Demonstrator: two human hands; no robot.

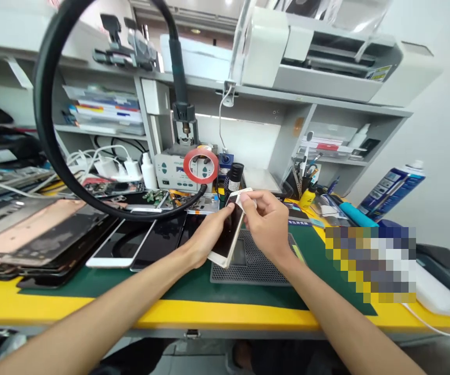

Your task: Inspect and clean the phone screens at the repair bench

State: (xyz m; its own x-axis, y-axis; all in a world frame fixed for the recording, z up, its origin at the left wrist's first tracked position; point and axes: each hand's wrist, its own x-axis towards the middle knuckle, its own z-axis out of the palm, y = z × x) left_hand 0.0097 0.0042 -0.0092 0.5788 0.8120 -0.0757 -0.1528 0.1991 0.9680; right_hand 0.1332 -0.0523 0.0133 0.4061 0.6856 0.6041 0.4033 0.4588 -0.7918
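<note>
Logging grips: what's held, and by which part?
Left hand: a phone, by its left side. Right hand: something white, pinched at the phone's far end.

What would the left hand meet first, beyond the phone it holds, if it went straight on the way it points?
Most likely the right hand, whose fingers are at the far end of the phone, ahead of the left hand. Depth is unclear, so it might pass just under.

White phone (228, 234): left edge partly hidden by left hand (206, 235). White piece (252, 201) in right hand (267, 223): mostly covered, possibly tissue. Pixelated object (371, 265) right of that hand: unidentifiable.
</note>
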